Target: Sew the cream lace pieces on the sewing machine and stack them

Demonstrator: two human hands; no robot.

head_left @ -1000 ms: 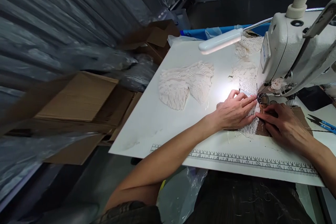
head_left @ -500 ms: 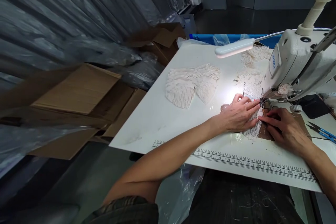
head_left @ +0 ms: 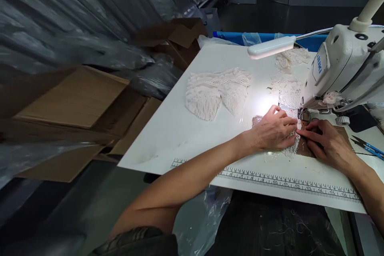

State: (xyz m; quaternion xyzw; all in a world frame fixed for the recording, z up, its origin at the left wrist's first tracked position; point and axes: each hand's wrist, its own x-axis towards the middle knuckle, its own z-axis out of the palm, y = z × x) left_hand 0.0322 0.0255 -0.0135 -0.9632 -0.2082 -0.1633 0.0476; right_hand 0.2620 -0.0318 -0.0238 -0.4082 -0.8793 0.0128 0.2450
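Observation:
A strip of white lace (head_left: 290, 150) lies under the needle and presser foot of a white sewing machine (head_left: 337, 58). My left hand (head_left: 274, 130) rests palm down on this lace, its fingers stretched towards the presser foot. From the other side, my right hand (head_left: 330, 142) touches the lace's right edge with its index fingertip, the thumb apart and lower. A brown patch (head_left: 304, 150) on the machine bed shows beneath the right fingers. More lace runs behind the needle. Left of the machine lies a separate white lace piece (head_left: 217, 92) with two rounded lobes.
A white lamp (head_left: 271, 47) on a flexible neck lights the work. Blue thread snips (head_left: 367, 146) lie beyond my right hand. A printed ruler (head_left: 285, 184) runs along the front of the white table (head_left: 168, 140). Cardboard boxes (head_left: 72, 96) and plastic sheeting stand at the left.
The view has shifted slightly, so the machine appears further right. Both hands remain on the lace beside the presser foot, with little change in their pose.

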